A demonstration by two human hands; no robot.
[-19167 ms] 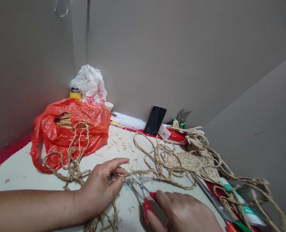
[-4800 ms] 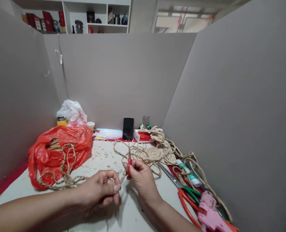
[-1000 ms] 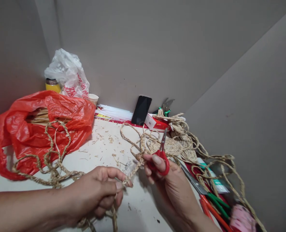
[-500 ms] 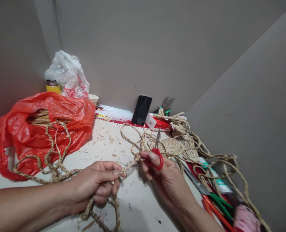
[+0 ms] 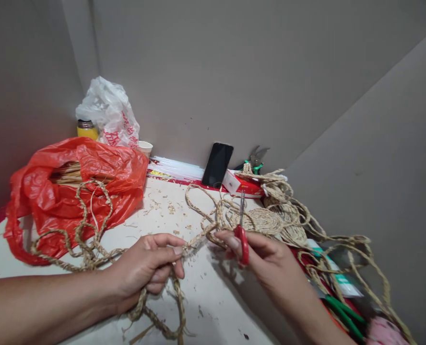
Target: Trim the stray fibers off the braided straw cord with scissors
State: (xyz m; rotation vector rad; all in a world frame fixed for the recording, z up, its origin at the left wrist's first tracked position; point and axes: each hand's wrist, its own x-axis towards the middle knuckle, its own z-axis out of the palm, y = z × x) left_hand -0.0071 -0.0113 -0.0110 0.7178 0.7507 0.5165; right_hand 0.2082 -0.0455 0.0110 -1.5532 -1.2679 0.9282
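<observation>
A braided straw rope (image 5: 197, 239) stretches between my two hands above the white table. My left hand (image 5: 155, 263) pinches it between thumb and fingers, and a loop of the same kind of rope hangs below that hand. Small red-handled scissors (image 5: 242, 239) sit in my right hand (image 5: 259, 254), blades pointing up and away from me. The right fingertips are close to the rope; whether they grip it I cannot tell. More braid (image 5: 90, 239) lies in loose loops at the left, beside my forearm.
A red plastic bag (image 5: 119, 163) holds straw strips at the left. Behind it stand a white bag (image 5: 107, 108), a yellow jar (image 5: 87, 130) and a paper cup (image 5: 145, 147). A phone (image 5: 218, 164) leans on the wall. Coiled braid (image 5: 263, 220) and green-handled shears (image 5: 346, 314) lie right.
My right hand has moved slightly right and turned, so the scissors show more edge-on. The left hand still holds the rope. The view has shifted a little to the left.
</observation>
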